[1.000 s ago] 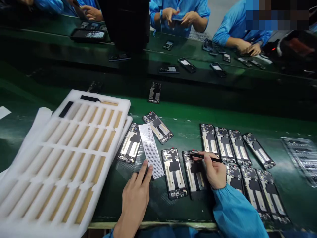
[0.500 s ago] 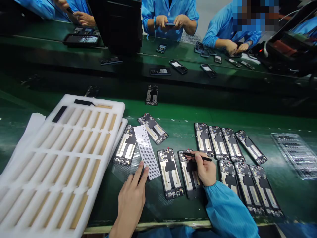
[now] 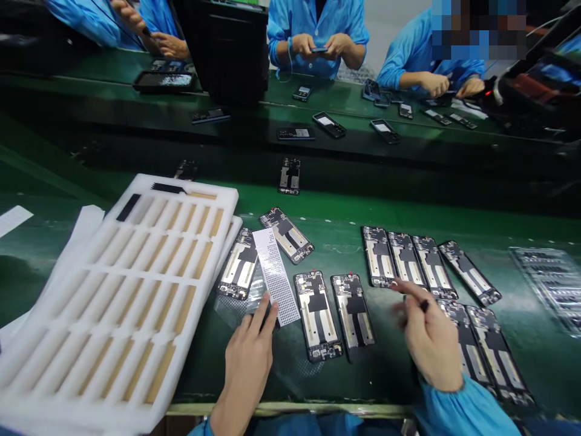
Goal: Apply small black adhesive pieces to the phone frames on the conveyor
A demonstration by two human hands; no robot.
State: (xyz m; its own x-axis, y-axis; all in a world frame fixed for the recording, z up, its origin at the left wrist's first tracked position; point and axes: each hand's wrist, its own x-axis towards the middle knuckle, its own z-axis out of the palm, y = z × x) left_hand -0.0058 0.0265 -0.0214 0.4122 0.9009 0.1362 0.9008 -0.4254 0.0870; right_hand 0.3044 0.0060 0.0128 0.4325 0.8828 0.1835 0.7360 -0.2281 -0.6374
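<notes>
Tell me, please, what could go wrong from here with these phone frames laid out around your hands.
Your right hand holds a black tool just above the tightly spaced phone frames, so a slip might scratch their exposed parts. Your right sleeve sits close to the lower frame and could nudge it. Your left hand, at the end of the perforated strip, might shift the strip against the nearby frame.

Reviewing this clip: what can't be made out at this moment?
All in the head view:
- The tool in the right hand: fingers hide most of it, and blur obscures the rest.
- The dark item under the left hand: fingers cover it.
- The phone frame beside the right hand: partly covered by that hand.
- The far phone's screen: too small to read.
</notes>
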